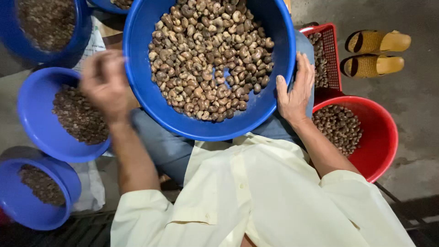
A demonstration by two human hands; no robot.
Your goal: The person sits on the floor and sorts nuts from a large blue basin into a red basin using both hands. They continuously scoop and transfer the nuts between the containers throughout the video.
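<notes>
A large blue basin (279, 55) full of brown cashew nuts (208, 59) rests on my lap. My right hand (295, 89) grips its right rim, with the fingers spread along the outside edge. My left hand (105, 84) is blurred and hovers just left of the basin, above the gap to a smaller blue bowl (34, 123). Its fingers are curled; whether they hold any nuts is hidden. My cream shirt sleeves fill the lower part of the view.
Left of me are blue bowls of darker nuts: one (84, 32) at top left and one (18, 201) at bottom left. A red bucket (384, 137) and a red crate (331, 50) with nuts stand on the right. Two yellow sandals (375, 52) lie on the concrete floor.
</notes>
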